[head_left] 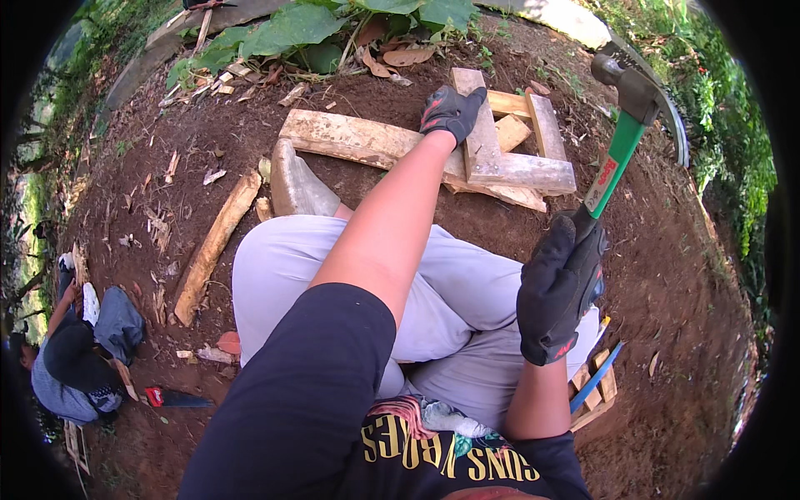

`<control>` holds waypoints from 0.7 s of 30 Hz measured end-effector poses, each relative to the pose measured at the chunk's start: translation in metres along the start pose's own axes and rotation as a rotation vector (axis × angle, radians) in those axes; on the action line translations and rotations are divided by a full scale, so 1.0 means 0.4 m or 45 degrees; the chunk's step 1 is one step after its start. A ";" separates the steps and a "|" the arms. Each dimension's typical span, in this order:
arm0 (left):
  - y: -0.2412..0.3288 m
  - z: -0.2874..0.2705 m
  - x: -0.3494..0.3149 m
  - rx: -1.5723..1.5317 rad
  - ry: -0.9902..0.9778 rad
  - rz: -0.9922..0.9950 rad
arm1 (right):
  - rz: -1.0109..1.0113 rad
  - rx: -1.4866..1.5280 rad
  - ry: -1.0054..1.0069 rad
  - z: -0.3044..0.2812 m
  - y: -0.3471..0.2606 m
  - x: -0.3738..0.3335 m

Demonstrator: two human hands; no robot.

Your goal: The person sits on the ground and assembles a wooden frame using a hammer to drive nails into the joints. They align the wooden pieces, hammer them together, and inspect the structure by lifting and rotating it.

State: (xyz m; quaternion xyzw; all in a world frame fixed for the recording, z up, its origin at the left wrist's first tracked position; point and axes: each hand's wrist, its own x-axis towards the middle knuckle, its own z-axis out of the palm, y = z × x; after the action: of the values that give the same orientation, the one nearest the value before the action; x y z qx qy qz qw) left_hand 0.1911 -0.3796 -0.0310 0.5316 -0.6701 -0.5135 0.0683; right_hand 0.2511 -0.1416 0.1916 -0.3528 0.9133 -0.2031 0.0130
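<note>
In a black glove, my right hand is wrapped round the black grip of a claw hammer. The hammer is raised, its metal head up and its green shaft tilted to the right. My left hand, also gloved, grips the edge of an upright-lying board of a small wooden frame. Its fingertips are partly hidden, and I cannot see a nail in them. The frame of pale boards lies across a long rough plank on the soil.
A curved saw blade lies at the far right. Beside my right knee are a blue blade and small wood pieces. A split log lies left. Another person crouches at far left near a handsaw. Leafy plants grow beyond.
</note>
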 end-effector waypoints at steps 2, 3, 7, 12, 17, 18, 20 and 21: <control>-0.001 -0.007 0.001 -0.008 0.021 0.002 | 0.110 -0.092 -0.270 0.052 0.047 -0.010; -0.001 -0.006 -0.003 -0.020 0.017 -0.007 | 0.026 -0.249 -0.638 0.077 0.096 0.005; -0.013 -0.004 0.013 -0.034 0.022 0.031 | -0.008 -0.064 0.005 0.004 0.049 0.004; -0.001 -0.006 0.000 -0.026 0.005 -0.027 | -0.159 -0.104 0.174 0.035 0.024 0.009; 0.030 -0.040 0.006 -0.054 -0.022 0.004 | -0.034 -0.130 -0.244 0.048 0.091 0.002; 0.025 -0.032 -0.005 -0.045 -0.037 -0.019 | -0.031 -0.122 -0.035 0.031 0.076 0.006; 0.009 -0.020 -0.012 -0.049 -0.050 -0.057 | 0.201 0.220 0.057 -0.027 0.003 0.024; 0.004 -0.020 -0.007 -0.039 -0.049 -0.056 | 0.237 0.353 0.141 -0.032 -0.013 0.026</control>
State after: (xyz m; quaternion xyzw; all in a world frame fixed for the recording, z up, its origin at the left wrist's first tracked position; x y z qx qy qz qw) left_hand 0.1961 -0.3826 -0.0248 0.5350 -0.6516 -0.5352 0.0523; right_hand 0.2445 -0.1470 0.2067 -0.2497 0.9047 -0.3440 0.0301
